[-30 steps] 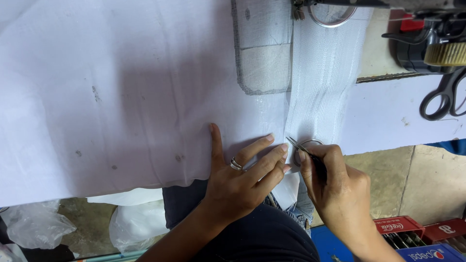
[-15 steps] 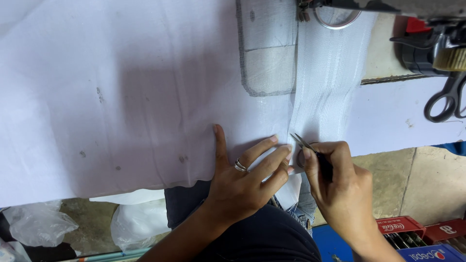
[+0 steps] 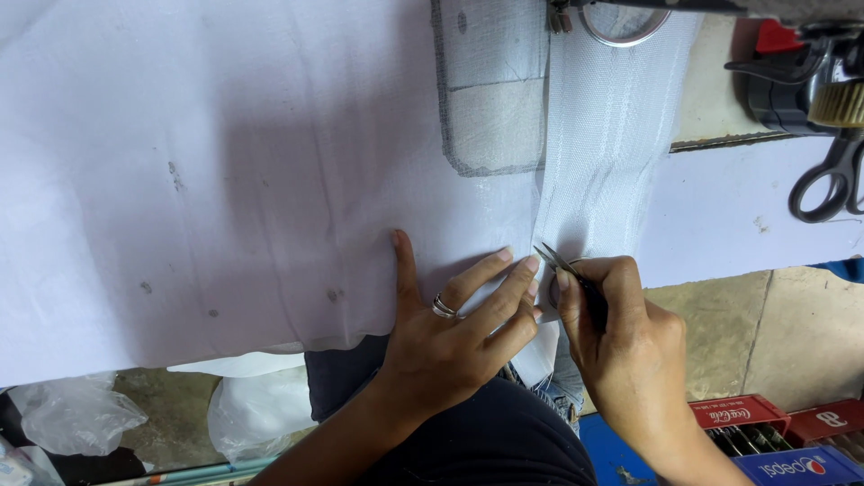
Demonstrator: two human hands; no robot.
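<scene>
Looking down from my head camera, my left hand (image 3: 450, 333) lies flat and open on the white cloth (image 3: 225, 162) at about six o'clock of the view, fingers spread toward two o'clock, a ring on one finger, holding nothing and only pressing the cloth to the desk (image 3: 747, 207). My right hand (image 3: 621, 342) sits just beside it at four o'clock, its grip closed around a small pair of thread snips (image 3: 562, 268), whose pointed blades show slightly parted and aim toward eleven o'clock. Compared with a second ago the blade tips have crept closer to my left fingertips and now nearly touch them, right at the near edge of the white woven tape (image 3: 603, 135) that runs from twelve o'clock down to my hands; my left hand has hardly shifted. I judge that the snips are now set at the spot to be trimmed, at the tape's lower end where it meets the cloth. Farther off, a grey mesh patch (image 3: 490, 99) lies at twelve o'clock beside the tape, and large black-handled scissors (image 3: 823, 184) rest at two o'clock, well apart from both hands.
</scene>
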